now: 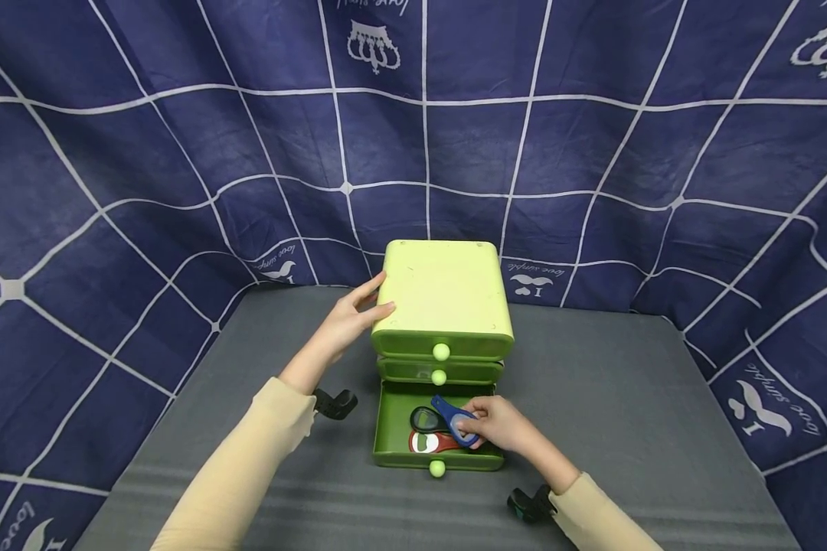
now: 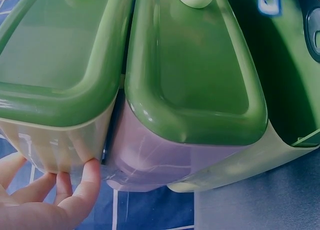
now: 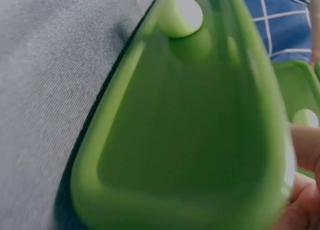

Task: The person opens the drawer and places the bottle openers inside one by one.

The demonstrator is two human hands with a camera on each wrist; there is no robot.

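A small drawer cabinet with a pale yellow-green top stands on the grey surface, its bottom drawer pulled out. My left hand rests against the cabinet's left side; in the left wrist view the fingertips press the side near the upper drawer front. Over the bottom drawer, my right hand pinches a blue bottle opener by its round head. Under and beside it lie a black bottle opener and a red one. In the right wrist view the drawer front hides most of the right hand.
Two upper drawers, the top one and the middle one, have round light-green knobs. A blue curtain with white lines hangs behind and along both sides. The grey surface extends left and right of the cabinet.
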